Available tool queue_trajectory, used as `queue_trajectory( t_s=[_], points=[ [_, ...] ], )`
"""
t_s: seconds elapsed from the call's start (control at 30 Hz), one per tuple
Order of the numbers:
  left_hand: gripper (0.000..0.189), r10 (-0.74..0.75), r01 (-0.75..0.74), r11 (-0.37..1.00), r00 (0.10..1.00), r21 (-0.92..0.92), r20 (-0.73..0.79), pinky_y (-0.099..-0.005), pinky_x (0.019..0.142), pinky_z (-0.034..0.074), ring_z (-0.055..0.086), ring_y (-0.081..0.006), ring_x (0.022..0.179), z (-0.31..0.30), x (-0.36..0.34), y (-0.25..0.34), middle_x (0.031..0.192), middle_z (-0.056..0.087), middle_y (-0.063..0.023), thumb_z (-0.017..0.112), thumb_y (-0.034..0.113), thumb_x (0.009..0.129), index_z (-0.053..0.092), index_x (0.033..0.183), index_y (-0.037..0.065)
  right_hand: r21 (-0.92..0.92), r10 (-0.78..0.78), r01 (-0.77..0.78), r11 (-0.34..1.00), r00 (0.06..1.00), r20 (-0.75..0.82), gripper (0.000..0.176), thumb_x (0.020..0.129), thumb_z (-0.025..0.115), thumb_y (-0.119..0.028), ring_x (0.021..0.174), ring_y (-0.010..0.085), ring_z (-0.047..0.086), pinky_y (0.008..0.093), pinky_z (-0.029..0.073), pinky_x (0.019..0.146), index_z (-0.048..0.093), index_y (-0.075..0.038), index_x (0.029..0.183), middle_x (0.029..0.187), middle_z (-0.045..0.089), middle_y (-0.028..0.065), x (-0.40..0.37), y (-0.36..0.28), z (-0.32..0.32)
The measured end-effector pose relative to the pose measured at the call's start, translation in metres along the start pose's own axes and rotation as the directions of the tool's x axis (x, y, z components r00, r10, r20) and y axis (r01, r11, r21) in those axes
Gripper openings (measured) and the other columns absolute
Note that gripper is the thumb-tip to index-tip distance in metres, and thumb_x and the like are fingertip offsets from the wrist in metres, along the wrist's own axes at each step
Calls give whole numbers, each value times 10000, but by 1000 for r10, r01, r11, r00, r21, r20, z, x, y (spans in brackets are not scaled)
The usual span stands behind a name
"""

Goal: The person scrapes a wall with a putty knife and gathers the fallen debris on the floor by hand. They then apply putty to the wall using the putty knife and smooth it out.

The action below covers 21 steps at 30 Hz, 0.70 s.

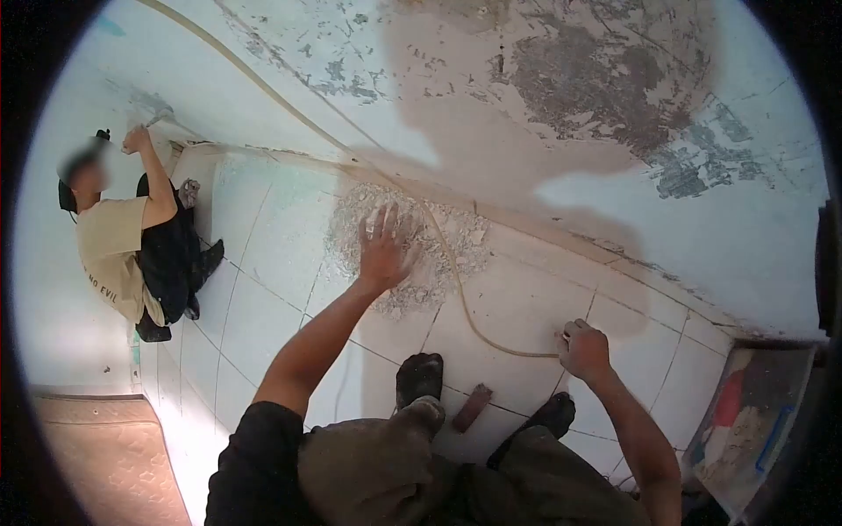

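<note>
My left hand (pixel 383 259) reaches over a heap of pale plaster rubble (pixel 452 241) on the tiled floor, fingers spread and nothing held in them. A long cream-coloured hose (pixel 459 285) comes down along the wall, crosses the rubble and curves right to my right hand (pixel 584 349). That hand is closed around the hose's near end, a little above the tiles; its palm side is hidden. On the floor between my dark-clad feet lies a reddish-brown block (pixel 474 408).
The wall (pixel 605 79) ahead has flaking paint and bare grey patches. At the left a person (pixel 123 228) in a tan shirt crouches with a raised hand at the wall. A brown mat (pixel 105 456) lies lower left; a cluttered box (pixel 754 412) stands at right.
</note>
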<state>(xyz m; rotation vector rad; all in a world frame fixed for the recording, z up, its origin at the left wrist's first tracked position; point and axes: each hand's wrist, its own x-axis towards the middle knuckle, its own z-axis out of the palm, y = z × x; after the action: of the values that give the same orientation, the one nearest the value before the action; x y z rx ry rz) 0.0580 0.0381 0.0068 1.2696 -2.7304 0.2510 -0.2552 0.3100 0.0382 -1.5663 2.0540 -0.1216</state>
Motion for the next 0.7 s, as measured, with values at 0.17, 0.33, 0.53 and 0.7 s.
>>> queue_trajectory(
  t_s=[0.17,0.33,0.53,0.7],
  points=[
    [588,-19,18,1000,999,-20,-35,-641,1074,87,197,-373,1389,8,4,7,1481,264,-177,512,487,877,475,1345,134,-36,13,-13,999,1000,11,216,817,595,-246,804,348,624,447,502,705,628,-48,897,909,611,147,1,4,3],
    [568,76,-78,996,996,-50,-36,-645,1073,87,202,-375,1388,-2,8,26,1484,258,-175,518,485,873,496,1329,148,-4,-3,3,1000,1000,-16,211,820,592,-244,796,351,622,446,500,712,625,-49,891,909,609,150,2,1,0],
    [529,77,-75,993,997,-96,13,-646,1068,109,212,-376,1384,0,8,42,1478,263,-185,535,469,867,526,1293,155,-20,1,-1,1000,1000,-12,205,823,595,-238,798,347,623,447,500,716,625,-50,901,928,609,149,-1,1,0],
    [505,156,-148,979,987,-144,45,-643,1055,152,265,-380,1359,-8,6,46,1452,300,-200,550,444,864,535,1276,152,-45,-12,11,999,1000,-22,199,820,599,-227,787,341,626,454,500,711,631,-53,911,917,612,144,1,7,8]
  ],
)
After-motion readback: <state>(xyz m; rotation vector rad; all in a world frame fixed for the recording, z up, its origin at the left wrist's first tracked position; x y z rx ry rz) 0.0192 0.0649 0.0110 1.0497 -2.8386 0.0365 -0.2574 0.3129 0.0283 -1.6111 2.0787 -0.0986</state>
